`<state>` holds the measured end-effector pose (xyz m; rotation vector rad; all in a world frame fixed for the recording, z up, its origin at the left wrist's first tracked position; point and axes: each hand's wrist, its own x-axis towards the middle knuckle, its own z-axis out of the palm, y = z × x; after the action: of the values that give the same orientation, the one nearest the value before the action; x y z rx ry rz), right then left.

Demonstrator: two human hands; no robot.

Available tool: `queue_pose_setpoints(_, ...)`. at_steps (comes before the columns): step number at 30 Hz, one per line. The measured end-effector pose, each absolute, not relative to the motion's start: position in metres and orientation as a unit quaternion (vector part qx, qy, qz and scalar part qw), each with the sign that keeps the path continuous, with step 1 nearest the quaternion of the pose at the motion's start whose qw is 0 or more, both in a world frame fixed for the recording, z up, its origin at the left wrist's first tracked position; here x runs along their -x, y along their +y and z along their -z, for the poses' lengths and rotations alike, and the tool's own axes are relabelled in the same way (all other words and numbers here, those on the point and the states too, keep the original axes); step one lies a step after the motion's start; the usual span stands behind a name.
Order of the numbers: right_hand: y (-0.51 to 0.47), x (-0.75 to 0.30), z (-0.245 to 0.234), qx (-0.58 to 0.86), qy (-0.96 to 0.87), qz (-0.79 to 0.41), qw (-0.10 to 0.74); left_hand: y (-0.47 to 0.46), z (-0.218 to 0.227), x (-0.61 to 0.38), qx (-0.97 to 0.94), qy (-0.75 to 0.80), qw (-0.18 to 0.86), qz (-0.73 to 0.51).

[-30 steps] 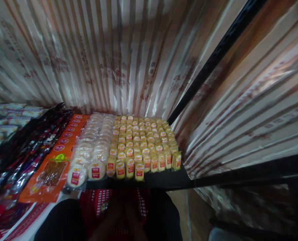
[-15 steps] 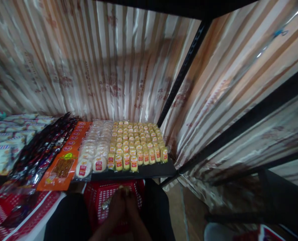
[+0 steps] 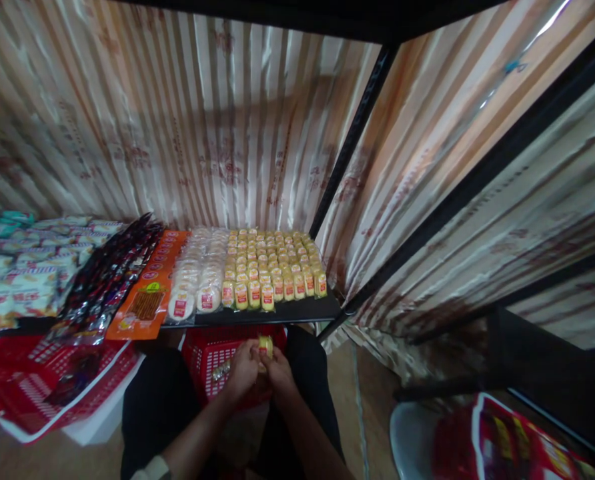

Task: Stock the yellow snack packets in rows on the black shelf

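Between my knees, over a red basket (image 3: 205, 350), both hands meet around a small yellow wrapped snack cake (image 3: 266, 344). My left hand (image 3: 245, 367) pinches its left side, and my right hand (image 3: 279, 370) grips it from the right. Its upper part shows above my fingers; the lower part is hidden. Rows of matching yellow snack cakes (image 3: 277, 267) stand on the black shelf (image 3: 297, 311) just beyond. A few wrapped pieces (image 3: 221, 371) lie in the basket to the left of my hands.
Left along the shelf lie round white packaged crackers (image 3: 192, 280), an orange snack bag (image 3: 142, 300), dark shiny packets (image 3: 107, 273) and white packets (image 3: 32, 280). Another red basket (image 3: 42, 380) stands at lower left. A black shelf post (image 3: 352, 140) rises on the right.
My hands have risen toward the shelf edge, bringing the yellow snack cake into clearer sight. The camera view has shifted, showing more of my forearms and the floor.
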<state>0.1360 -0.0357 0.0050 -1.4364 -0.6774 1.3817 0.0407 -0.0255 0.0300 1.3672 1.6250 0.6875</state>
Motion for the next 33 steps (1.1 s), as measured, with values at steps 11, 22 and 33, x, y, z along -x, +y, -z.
queue_pose_setpoints(11,-0.044,-0.144,-0.038,0.539,-0.228,-0.604,0.541,-0.031,-0.041,-0.044,-0.587,0.635,0.398,-0.306)
queue_pose_setpoints(22,-0.039,-0.15,-0.063,0.477,-0.116,-0.591,0.64,-0.036,-0.033,-0.057,-0.527,0.624,0.46,-0.348)
queue_pose_setpoints(33,-0.039,-0.155,-0.07,0.499,-0.092,-0.563,0.653,-0.023,-0.043,-0.078,-0.386,0.582,0.535,-0.475)
